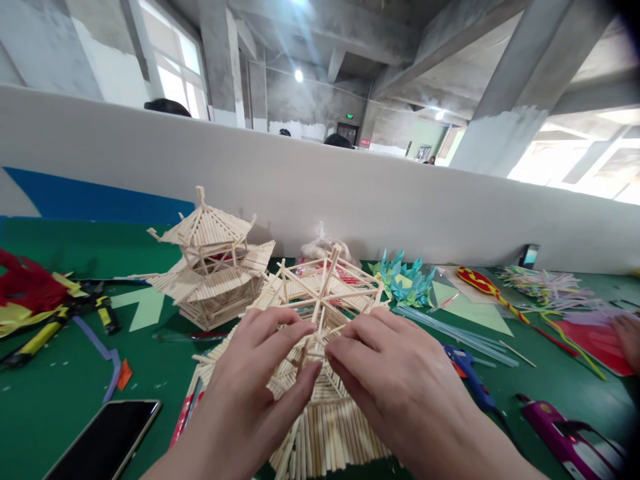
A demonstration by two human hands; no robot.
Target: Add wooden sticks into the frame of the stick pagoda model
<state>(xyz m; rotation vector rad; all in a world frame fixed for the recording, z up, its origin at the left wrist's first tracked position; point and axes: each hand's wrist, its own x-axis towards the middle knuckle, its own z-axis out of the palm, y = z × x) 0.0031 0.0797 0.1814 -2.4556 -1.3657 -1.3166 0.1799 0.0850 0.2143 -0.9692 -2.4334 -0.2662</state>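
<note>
The stick model [327,427] stands between the two hands, its open upper frame [320,303] exposed. Left hand [260,373]: thumb and forefinger spread beside the model's centre. Right hand [385,367]: fingers bunched at the centre; whether they pinch a stick cannot be told.

Caution: uneven fingertip pressure could snap a thin stick or part a joint. A sideways slip could strike the roofed pavilion [215,287], behind and left of the model. The right forearm could knock the blue glue gun [470,377], right of the model.

Surface: green table [165,363]; phone [105,440] front-left of the model, purple glue gun [560,433] front-right. Room: white partition [400,213] behind the model; concrete columns [530,87] beyond.
</note>
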